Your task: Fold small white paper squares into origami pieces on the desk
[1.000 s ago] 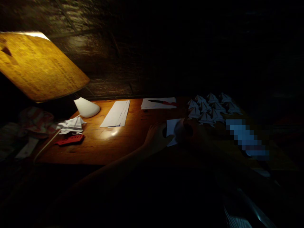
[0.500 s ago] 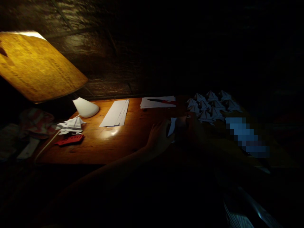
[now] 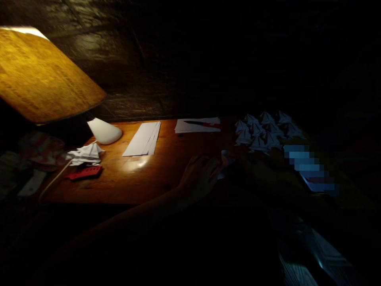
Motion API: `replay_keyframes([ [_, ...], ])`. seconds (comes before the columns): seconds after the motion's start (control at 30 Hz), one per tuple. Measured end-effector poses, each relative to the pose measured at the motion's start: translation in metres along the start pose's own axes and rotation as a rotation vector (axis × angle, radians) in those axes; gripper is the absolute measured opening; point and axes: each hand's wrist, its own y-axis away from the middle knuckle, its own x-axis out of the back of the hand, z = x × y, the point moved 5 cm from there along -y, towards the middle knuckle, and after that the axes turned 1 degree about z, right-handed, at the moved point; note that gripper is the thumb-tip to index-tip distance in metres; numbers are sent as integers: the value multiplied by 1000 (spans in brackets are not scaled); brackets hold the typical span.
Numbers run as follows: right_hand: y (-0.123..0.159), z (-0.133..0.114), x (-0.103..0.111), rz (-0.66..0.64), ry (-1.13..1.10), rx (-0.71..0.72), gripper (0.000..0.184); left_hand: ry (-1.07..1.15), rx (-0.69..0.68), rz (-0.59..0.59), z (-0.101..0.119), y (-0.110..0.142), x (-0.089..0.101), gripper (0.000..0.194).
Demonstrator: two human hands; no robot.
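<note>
My left hand [image 3: 201, 174] rests low over the middle of the wooden table, its fingers curled onto a small piece of white paper [image 3: 226, 159]. On the paper's other side is my right hand [image 3: 248, 169], deep in shadow, so its fingers barely show. The paper looks bent or folded; its exact shape is too dark to make out. Beyond my right hand stand several folded paper figures [image 3: 257, 129] in a cluster. A stack of paper sheets [image 3: 182, 126] lies behind my hands, with a red-handled knife [image 3: 205, 124] on top.
Paper strips [image 3: 144, 139] lie under the lamp [image 3: 105, 133] at left. Near them are a crumpled or folded paper [image 3: 86, 154], a red object [image 3: 85, 173] and a white cord [image 3: 55, 180]. A lit phone-like device [image 3: 315, 176], its screen pixelated, lies at right.
My left hand has shifted slightly left and down, its fingers now further over the paper. The paper's visible part has changed shape and angle. The whole view has moved a little.
</note>
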Motion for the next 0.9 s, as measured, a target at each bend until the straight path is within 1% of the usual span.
replay_keyframes([
  [0.07, 3, 8, -1, -34, -33, -44, 50, -15, -55, -21, 1, -1, -1, 21],
  [0.13, 4, 12, 1, -6, -83, -79, 35, -21, -85, -50, 0, -2, 0, 18],
  [0.2, 4, 13, 4, 49, -136, -89, 26, -24, -103, -89, 0, -2, 1, 15],
  [0.27, 2, 11, 7, 81, -193, -78, 25, -19, -130, -135, 0, 0, 2, 12],
  [0.37, -1, 13, 8, 110, -296, -78, 31, 2, -182, -180, 0, 3, 5, 16],
  [0.5, -3, 20, 9, 177, -405, -76, 41, 31, -196, -179, -3, 5, 5, 19],
  [0.53, -4, 21, 9, 186, -406, -74, 41, 42, -197, -176, -4, 6, 4, 20],
  [0.6, -5, 22, 8, 154, -363, -71, 33, 74, -210, -170, -4, 5, 4, 22],
  [0.67, -5, 20, 8, 116, -297, -22, 23, 105, -231, -164, -6, 4, 4, 23],
  [0.7, -6, 17, 9, 104, -270, 30, 22, 116, -238, -158, -7, 4, 4, 23],
  [0.8, -4, 9, 11, 92, -215, 234, 30, 135, -256, -150, -13, 3, 6, 23],
  [0.9, -1, 9, 8, 59, -145, 351, 36, 115, -296, -161, -17, 5, 5, 21],
])
